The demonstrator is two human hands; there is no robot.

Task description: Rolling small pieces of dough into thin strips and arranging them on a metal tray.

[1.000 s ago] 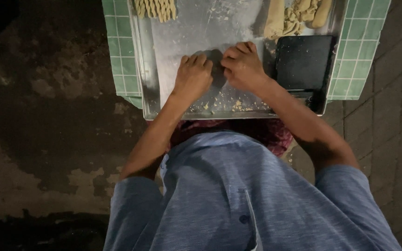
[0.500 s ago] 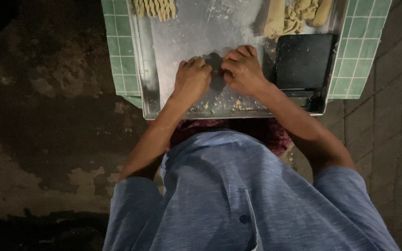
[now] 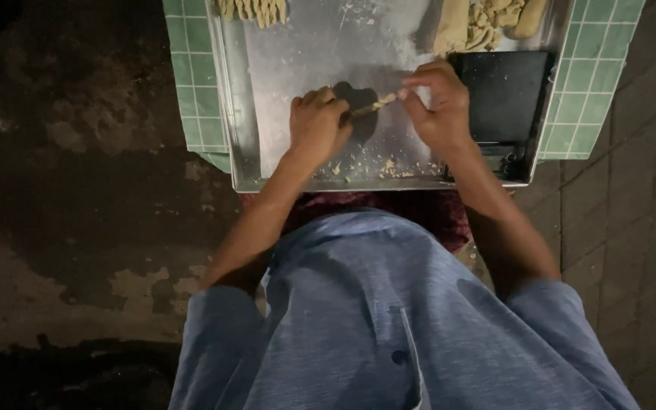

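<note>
Above the metal tray (image 3: 246, 114), left hand (image 3: 317, 125) and right hand (image 3: 438, 106) pinching a dough strip (image 3: 376, 104).

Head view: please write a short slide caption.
Left hand and right hand hold a dough strip above a metal tray.

On the metal tray (image 3: 244, 114) we see our left hand (image 3: 316, 125) and right hand (image 3: 438, 106) holding a dough strip (image 3: 377, 104) between them, a dark slab (image 3: 504, 95) lying right.
</note>
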